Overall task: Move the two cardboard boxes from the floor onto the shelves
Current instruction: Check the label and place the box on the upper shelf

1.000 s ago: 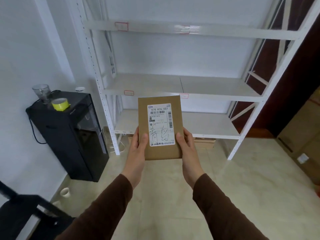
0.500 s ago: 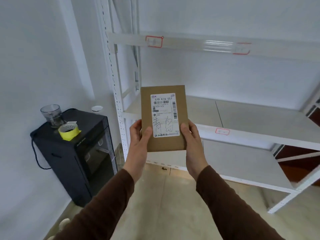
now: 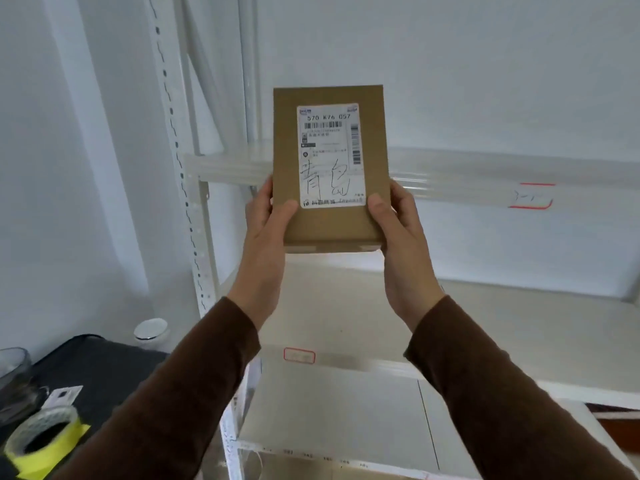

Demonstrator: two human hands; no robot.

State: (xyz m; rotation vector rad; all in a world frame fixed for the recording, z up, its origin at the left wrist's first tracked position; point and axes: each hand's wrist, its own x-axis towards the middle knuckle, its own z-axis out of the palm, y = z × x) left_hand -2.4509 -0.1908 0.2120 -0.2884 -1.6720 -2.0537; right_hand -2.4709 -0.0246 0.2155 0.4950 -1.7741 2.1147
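Before white shelves (image 3: 450,344), head view: cardboard box (image 3: 329,164) held upright in air, label (image 3: 330,155) facing camera, in front of upper shelf beam (image 3: 467,181), above middle shelf board. Left hand (image 3: 268,220) clamped on box's lower left edge, thumb on front face. Right hand (image 3: 394,220) clamped on lower right edge, thumb just beside label corner. Brown sleeves (image 3: 485,375) on both arms. Bottom left: black cabinet (image 3: 104,368) carrying yellow tape roll (image 3: 45,441) and clear glass (image 3: 14,372), partly cut off by frame edge.
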